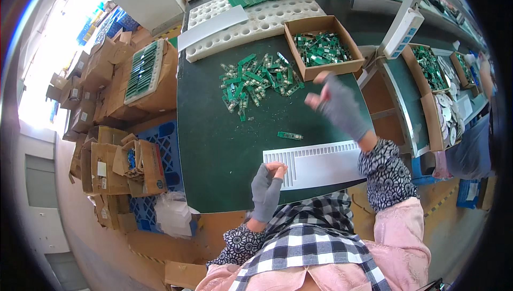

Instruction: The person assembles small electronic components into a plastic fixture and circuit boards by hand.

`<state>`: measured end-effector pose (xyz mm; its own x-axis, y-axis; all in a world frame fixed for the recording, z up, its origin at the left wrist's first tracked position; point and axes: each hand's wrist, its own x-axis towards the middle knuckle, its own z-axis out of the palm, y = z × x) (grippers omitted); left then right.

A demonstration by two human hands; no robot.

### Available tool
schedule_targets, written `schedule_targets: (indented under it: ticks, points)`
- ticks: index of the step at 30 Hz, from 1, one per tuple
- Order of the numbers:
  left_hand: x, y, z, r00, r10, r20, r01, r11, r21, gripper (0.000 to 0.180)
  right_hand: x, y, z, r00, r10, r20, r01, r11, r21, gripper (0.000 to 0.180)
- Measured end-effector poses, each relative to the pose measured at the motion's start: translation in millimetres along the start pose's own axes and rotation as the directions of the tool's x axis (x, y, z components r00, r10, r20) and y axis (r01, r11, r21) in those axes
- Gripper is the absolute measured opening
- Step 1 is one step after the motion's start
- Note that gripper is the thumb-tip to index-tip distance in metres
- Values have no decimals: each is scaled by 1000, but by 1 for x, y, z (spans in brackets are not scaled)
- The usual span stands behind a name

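My left hand (267,184), in a grey fingerless glove, rests with curled fingers on the near left corner of a white slotted tray (320,165) at the table's front edge. My right hand (334,101), also gloved, is raised above the dark green table (214,141) to the right, fingers loosely bent; I see nothing in it. A single small green circuit board (290,135) lies just beyond the tray. Farther back is a loose pile of small green circuit boards (256,80).
A cardboard box of green boards (322,48) stands behind the right hand. A white foam tray with round holes (256,18) lies at the back. Cardboard boxes (117,163) and a blue crate (165,136) crowd the floor on the left. Another person (475,141) works at the right.
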<state>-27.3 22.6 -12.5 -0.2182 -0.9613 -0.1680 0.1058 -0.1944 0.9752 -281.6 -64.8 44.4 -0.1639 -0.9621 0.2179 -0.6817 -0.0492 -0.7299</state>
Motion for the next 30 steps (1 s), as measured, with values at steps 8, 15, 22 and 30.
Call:
schedule_targets:
  ticks: [8, 15, 22, 30]
  points:
    - [1, 28, -10, 993, -76, 85, 80, 996, -47, 13, -37, 27, 51, 909, -313, 276, 366, 916, -166, 21]
    - [17, 52, -9, 992, -66, 107, 47, 983, 177, 20, -43, -7, 7, 650, -163, 742, -245, 879, 408, 25]
    - [16, 43, -19, 962, -198, 187, 162, 968, 190, 16, -53, -10, 2, 631, -170, 757, -180, 917, 356, 26]
    - [23, 46, -19, 915, -249, 317, 183, 957, 225, 15, -57, -6, -2, 625, -172, 761, -127, 940, 317, 23]
